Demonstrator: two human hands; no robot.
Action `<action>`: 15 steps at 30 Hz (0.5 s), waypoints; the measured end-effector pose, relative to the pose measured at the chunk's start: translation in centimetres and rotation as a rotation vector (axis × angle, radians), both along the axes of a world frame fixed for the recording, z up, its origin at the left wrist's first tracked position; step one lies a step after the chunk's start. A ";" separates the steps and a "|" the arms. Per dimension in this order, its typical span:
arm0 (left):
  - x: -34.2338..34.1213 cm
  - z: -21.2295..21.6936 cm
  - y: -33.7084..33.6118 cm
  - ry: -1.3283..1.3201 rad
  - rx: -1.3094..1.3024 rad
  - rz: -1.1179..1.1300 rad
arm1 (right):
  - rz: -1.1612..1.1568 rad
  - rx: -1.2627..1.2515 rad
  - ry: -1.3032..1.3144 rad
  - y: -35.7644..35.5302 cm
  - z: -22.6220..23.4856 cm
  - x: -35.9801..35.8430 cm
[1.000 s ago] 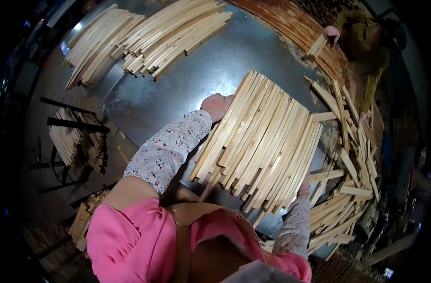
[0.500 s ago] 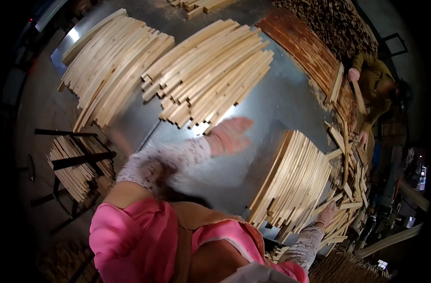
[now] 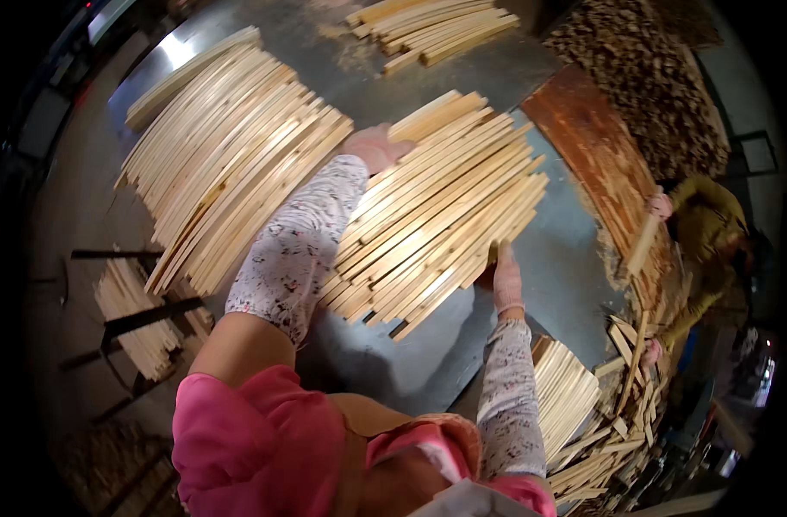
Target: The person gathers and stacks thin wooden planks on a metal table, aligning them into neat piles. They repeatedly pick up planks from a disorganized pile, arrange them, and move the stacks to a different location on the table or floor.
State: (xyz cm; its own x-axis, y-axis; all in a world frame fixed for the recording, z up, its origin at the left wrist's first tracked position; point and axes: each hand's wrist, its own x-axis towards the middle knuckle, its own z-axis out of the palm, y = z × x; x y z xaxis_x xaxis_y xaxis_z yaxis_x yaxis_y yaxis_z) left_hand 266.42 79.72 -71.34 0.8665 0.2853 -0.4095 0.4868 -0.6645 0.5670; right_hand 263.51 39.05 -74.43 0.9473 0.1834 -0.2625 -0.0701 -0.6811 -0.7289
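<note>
Middle pile: the light wood sticks (image 3: 437, 207) lie side by side on the table, between the two hands, slanting, with uneven ends.
Left hand: this hand (image 3: 376, 148) is at the pile's far left edge, fingers reaching over the wood; I cannot tell if they squeeze.
Right hand: this hand (image 3: 507, 280) looks flat, fingers out straight, beside the pile's right edge.
Hands' new spot: a second ago both were at the right bundle (image 3: 566, 392); now they are at the middle pile, so the work seems to be on this one.
Left pile: more sticks (image 3: 238, 164), just beside the left arm.
Table: grey, shiny metal (image 3: 574, 302), with a small far pile (image 3: 437, 30) too.
Right side: a messy heap (image 3: 618, 448) and a worn red-brown board (image 3: 592, 129).
Room: dim, with another worker (image 3: 712, 224) at the right and a black rack (image 3: 143, 320) at the left.
</note>
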 end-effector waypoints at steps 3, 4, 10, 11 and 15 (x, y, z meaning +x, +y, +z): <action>-1.3 0.1 -0.4 -0.010 0.020 0.064 | -0.063 -0.032 0.055 1.3 -1.5 0.0; -2.2 0.2 -0.4 -0.008 0.005 0.058 | -0.188 0.025 0.156 1.5 -1.8 -0.7; -13.3 2.8 0.6 -0.027 -0.022 0.146 | -0.145 0.278 0.207 2.6 -1.1 -10.7; -15.8 3.1 1.3 -0.003 -0.032 0.159 | -0.118 0.332 0.226 3.2 -1.1 -12.8; -24.0 3.7 4.0 0.116 0.015 0.236 | 0.037 0.204 0.276 5.4 -0.9 -18.6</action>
